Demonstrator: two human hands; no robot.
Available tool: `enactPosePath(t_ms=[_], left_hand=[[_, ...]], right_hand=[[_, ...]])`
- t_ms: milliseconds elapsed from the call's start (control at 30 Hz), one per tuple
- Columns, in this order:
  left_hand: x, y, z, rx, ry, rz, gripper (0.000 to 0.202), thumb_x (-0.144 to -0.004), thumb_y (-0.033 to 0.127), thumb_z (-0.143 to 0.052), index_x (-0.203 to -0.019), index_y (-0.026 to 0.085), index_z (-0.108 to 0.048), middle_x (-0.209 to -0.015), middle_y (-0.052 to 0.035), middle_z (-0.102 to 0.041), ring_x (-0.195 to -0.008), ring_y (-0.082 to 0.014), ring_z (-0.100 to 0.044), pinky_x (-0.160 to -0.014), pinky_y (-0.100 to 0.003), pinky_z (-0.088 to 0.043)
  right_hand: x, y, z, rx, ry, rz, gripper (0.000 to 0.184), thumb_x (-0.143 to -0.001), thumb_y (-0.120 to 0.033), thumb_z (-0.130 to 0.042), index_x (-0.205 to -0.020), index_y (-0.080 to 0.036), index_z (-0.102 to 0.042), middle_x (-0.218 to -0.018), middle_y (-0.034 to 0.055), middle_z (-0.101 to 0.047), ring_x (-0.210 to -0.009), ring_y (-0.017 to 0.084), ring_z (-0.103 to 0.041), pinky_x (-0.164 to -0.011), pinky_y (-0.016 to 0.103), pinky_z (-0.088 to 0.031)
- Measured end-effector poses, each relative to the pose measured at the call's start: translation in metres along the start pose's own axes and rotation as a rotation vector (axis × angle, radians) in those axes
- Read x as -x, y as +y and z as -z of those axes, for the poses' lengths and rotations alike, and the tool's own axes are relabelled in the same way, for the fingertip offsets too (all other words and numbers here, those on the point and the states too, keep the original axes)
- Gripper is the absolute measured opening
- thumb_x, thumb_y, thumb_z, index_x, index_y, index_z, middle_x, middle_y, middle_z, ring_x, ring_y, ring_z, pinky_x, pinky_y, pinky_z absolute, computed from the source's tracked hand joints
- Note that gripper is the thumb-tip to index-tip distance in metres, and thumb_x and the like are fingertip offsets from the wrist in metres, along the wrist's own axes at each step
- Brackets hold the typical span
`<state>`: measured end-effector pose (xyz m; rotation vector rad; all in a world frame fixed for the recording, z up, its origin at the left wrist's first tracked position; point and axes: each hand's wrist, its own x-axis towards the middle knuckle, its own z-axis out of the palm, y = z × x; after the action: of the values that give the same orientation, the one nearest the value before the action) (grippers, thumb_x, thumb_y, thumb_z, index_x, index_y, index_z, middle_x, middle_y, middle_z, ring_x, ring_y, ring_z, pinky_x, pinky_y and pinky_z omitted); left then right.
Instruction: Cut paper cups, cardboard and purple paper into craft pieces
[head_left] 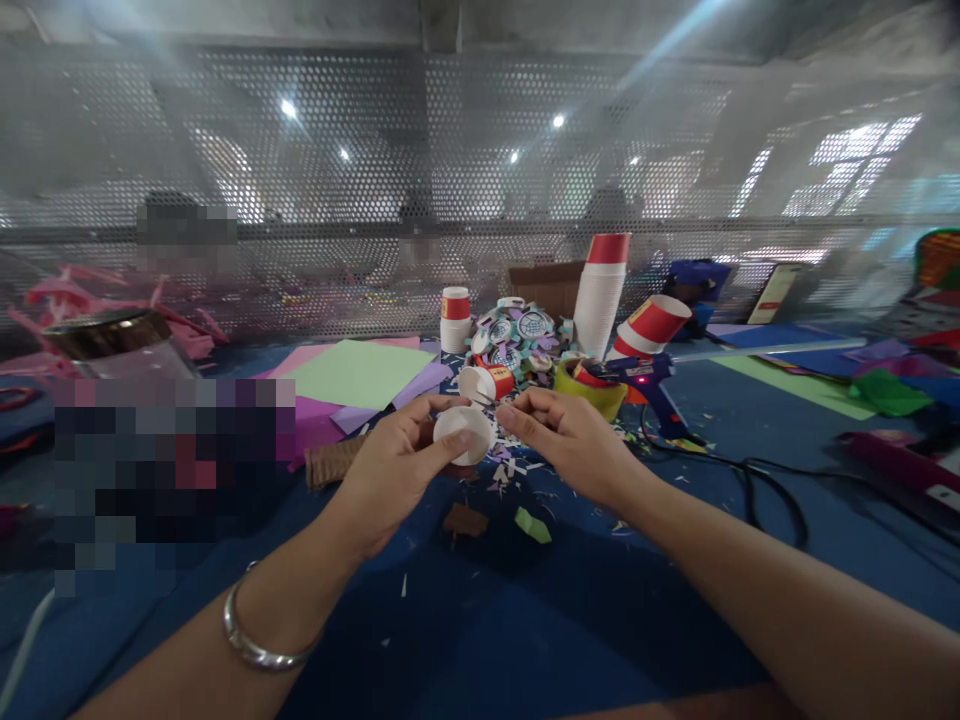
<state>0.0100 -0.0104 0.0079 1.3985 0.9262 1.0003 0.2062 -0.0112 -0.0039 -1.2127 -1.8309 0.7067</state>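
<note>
My left hand [405, 450] is closed on a white paper disc [459, 437], thumb across its face; whether it is flat or the end of a cup, I cannot tell. Close by on the right, my right hand [566, 435] has thumb and forefinger pinched together near the disc's edge. Anything between those fingers is too small to make out. Just beyond both hands, a red-and-white paper cup [501, 381] lies on its side. Small paper scraps [514, 470] are scattered on the blue table [480, 630] below.
A blue glue gun [654, 388] with a lit red light rests by a yellow ring-shaped object [596, 398], its black cord [750, 470] trailing right. Behind stand a tall cup stack [600, 300] and a pile of paper cutouts [517, 335]. Coloured sheets [360, 375] lie left.
</note>
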Motion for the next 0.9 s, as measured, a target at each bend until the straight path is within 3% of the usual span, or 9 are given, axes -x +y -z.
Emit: enactPosePath(t_ms=[167, 333, 533, 767, 900], left_hand=[[0.0, 0.002, -0.002, 0.041, -0.067, 0.062, 0.03, -0.081, 0.031, -0.07, -0.108, 0.018, -0.064, -0.101, -0.0054, -0.07, -0.091, -0.0179, -0.063, -0.076, -0.03, -0.056], [-0.003, 0.004, 0.003, 0.143, 0.104, 0.028, 0.02, -0.078, 0.029, -0.072, -0.085, 0.017, -0.058, -0.09, -0.0028, -0.069, -0.085, -0.0182, -0.067, -0.072, -0.03, -0.057], [-0.003, 0.006, 0.003, 0.106, 0.187, 0.003, 0.017, -0.078, 0.028, -0.069, -0.085, 0.017, -0.059, -0.092, -0.0044, -0.068, -0.078, -0.0169, -0.066, -0.053, -0.021, -0.052], [0.0, 0.006, 0.0, 0.185, 0.154, 0.055, 0.043, -0.078, 0.059, -0.066, -0.083, 0.016, -0.06, -0.074, -0.0009, -0.058, -0.054, -0.0089, -0.052, -0.039, -0.018, -0.036], [0.001, 0.004, -0.001, 0.178, 0.114, 0.113, 0.043, -0.075, 0.06, -0.069, -0.08, 0.018, -0.06, -0.069, 0.0017, -0.053, -0.054, -0.0076, -0.047, -0.04, -0.017, -0.032]], right_hand=[[-0.001, 0.002, 0.001, 0.082, 0.009, 0.006, 0.042, -0.092, -0.057, -0.048, -0.083, -0.018, -0.06, -0.07, -0.0002, -0.058, -0.059, 0.012, -0.046, -0.054, 0.026, -0.032], [-0.003, 0.002, 0.003, 0.368, -0.025, -0.024, 0.034, -0.091, -0.05, -0.051, -0.079, -0.019, -0.058, -0.065, 0.0004, -0.058, -0.057, 0.014, -0.05, -0.053, 0.027, -0.031], [0.0, 0.001, 0.001, 0.639, -0.217, -0.134, 0.026, -0.086, -0.045, -0.059, -0.085, -0.019, -0.064, -0.077, 0.0071, -0.067, -0.068, 0.02, -0.06, -0.052, 0.028, -0.03], [0.007, -0.003, 0.001, 0.727, -0.288, -0.131, 0.028, -0.087, -0.044, -0.059, -0.094, -0.018, -0.065, -0.075, 0.0096, -0.068, -0.067, 0.023, -0.062, -0.052, 0.029, -0.029], [0.008, -0.004, 0.002, 0.806, -0.3, -0.081, 0.028, -0.088, -0.044, -0.058, -0.094, -0.018, -0.064, -0.077, 0.011, -0.068, -0.069, 0.026, -0.065, -0.052, 0.03, -0.029]])
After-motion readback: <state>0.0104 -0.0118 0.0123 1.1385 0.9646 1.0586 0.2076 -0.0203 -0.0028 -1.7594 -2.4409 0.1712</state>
